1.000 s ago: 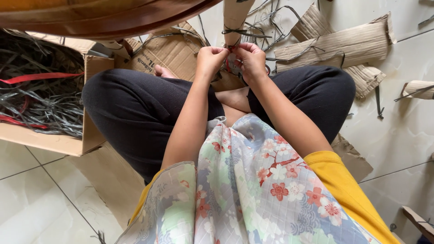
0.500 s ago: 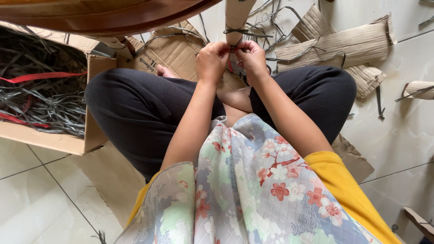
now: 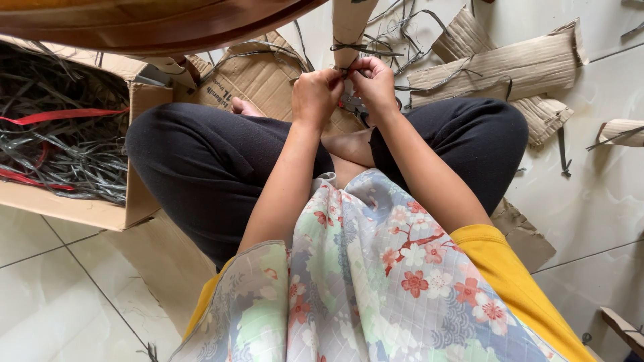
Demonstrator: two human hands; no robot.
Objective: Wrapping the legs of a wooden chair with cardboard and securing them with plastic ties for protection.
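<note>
You sit cross-legged on the floor [image 3: 590,201], the strip-filled box [image 3: 87,201] within reach on your left. Both your left hand [image 3: 315,94] and right hand [image 3: 372,84] pinch a dark strip [image 3: 365,48] around the cardboard roll [image 3: 349,23], holding it taut.

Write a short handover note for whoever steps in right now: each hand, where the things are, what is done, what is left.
Left hand and right hand: both pinch a dark strap wrapped round a folded cardboard piece, held over the crossed legs.
Box of dark and red straps: on the floor at left.
Done: corrugated bundles at right already carry straps.
Left: this strap looks not yet fastened.
</note>
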